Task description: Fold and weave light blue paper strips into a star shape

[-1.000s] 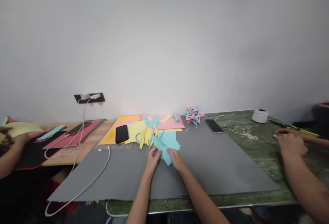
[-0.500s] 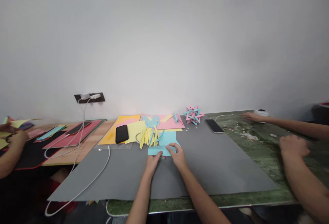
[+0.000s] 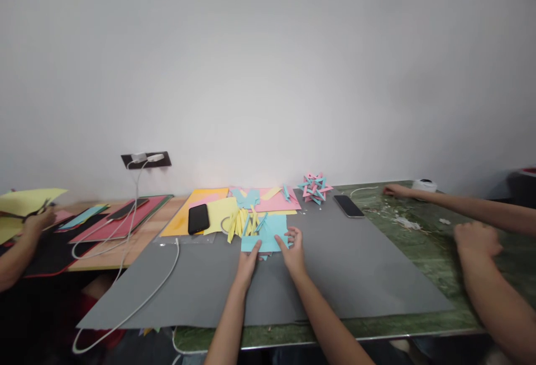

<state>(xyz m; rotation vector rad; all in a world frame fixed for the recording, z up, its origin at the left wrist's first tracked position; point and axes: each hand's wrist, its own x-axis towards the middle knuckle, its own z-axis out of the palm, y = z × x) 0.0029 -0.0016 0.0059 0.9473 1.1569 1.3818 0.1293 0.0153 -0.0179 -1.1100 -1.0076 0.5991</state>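
Between my two hands is a small piece of light blue paper [image 3: 264, 243] with a crease or folded edge along it. My left hand [image 3: 248, 260] pinches its lower left part, thumb on top. My right hand [image 3: 295, 249] grips the right end, thumb on the face and fingers behind the edge. Just beyond lies a larger blue paper sheet [image 3: 277, 223]. Yellow folded paper strips [image 3: 239, 225] are heaped to the left of it, with a few thin blue strips. Scraps under my hands are partly hidden.
A grey board [image 3: 335, 275] covers the table. A black phone [image 3: 198, 219], a second phone [image 3: 349, 206] and a pink-and-blue paper star model [image 3: 315, 187] stand around. A white cable [image 3: 146, 301] crosses the left. Co-workers' hands are at left, with scissors [image 3: 37, 210], and at right [image 3: 477, 238].
My right hand has shifted slightly right and its fingers have moved behind the paper's edge. The left co-worker's hand has risen with scissors at a yellow sheet.
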